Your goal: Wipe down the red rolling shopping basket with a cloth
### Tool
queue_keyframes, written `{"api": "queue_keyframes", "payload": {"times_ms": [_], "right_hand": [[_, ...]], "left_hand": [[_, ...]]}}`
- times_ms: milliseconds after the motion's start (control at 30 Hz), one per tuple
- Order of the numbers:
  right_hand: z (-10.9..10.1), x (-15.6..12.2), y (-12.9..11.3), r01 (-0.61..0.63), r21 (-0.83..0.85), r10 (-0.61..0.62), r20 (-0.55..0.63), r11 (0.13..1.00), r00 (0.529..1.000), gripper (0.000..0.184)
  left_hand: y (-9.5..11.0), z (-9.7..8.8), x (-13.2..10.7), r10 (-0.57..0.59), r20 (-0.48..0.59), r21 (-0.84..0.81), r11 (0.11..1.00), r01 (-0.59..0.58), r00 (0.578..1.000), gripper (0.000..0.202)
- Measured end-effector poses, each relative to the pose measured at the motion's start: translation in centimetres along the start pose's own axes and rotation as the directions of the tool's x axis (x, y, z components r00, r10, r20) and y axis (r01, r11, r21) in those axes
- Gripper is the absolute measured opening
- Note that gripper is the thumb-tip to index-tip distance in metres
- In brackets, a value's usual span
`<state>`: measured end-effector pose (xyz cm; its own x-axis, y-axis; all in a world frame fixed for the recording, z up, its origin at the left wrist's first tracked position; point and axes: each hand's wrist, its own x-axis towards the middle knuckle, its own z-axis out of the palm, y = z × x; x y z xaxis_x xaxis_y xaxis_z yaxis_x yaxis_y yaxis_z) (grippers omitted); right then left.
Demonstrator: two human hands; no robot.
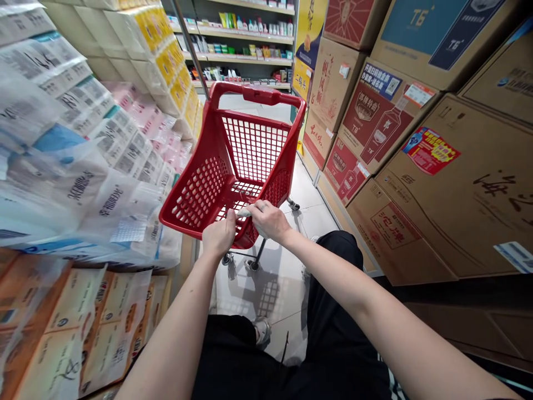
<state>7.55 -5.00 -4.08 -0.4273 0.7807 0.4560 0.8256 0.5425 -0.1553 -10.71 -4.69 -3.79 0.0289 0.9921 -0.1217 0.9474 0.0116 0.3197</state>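
Note:
A red plastic shopping cart stands in the aisle in front of me, its handle at the far end. My left hand is closed at the cart's near rim, thumb on top. Just right of it, my right hand is closed at the same near end, with a ring on one finger. A small pale strip shows between the two hands; I cannot make out what it is. Most of my fingertips are hidden. Through its grid walls, the cart's basket shows no goods.
Wrapped tissue packs are stacked along the left, with orange packs below. Cardboard cartons line the right side closely. Shelves of bottles stand at the far end. Tiled floor lies under the cart and between my legs.

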Motion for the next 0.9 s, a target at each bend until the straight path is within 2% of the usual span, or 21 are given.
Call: {"api": "queue_keyframes", "payload": {"times_ms": [133,300,367,433,533,633,733,900], "right_hand": [[0.2,-0.3,-0.1,-0.086,0.009,0.087,-0.021,0.996,0.996,0.031],[-0.1,-1.0,-0.5,-0.05,-0.021,0.051,0.037,0.999,0.998,0.034],[-0.8,-0.4,0.4,-0.049,-0.071,0.056,0.099,0.996,0.994,0.034],[-1.8,0.9,1.8,-0.125,-0.138,0.144,0.138,0.983,0.98,0.035],[-2.9,3.4,4.4,-0.273,-0.203,0.303,0.135,0.94,0.943,0.035],[-3.4,5.1,5.8,-0.301,-0.23,0.34,0.15,0.925,0.929,0.035],[-3.4,4.9,5.2,-0.282,-0.23,0.326,0.181,0.931,0.928,0.034],[-3.6,1.7,1.6,-0.192,-0.151,0.225,0.241,0.97,0.944,0.031]], "left_hand": [[1.1,0.0,-0.4,0.023,0.004,0.0,1.0,-0.023,1.0,0.094],[1.6,0.3,-0.7,0.009,0.005,0.043,0.999,-0.009,1.0,0.099],[1.6,0.5,-0.8,0.009,-0.001,0.052,0.999,-0.009,1.0,0.097],[1.9,0.7,-1.0,0.0,-0.007,0.067,0.998,0.001,1.0,0.094],[2.6,0.9,-1.4,-0.014,0.002,0.084,0.996,0.014,1.0,0.093],[3.5,1.1,-1.7,-0.01,0.003,0.067,0.998,0.01,1.0,0.094],[4.1,1.2,-1.8,-0.024,-0.005,0.074,0.997,0.024,1.0,0.097],[4.4,1.3,-1.5,-0.042,-0.019,0.122,0.992,0.044,0.999,0.098]]}}
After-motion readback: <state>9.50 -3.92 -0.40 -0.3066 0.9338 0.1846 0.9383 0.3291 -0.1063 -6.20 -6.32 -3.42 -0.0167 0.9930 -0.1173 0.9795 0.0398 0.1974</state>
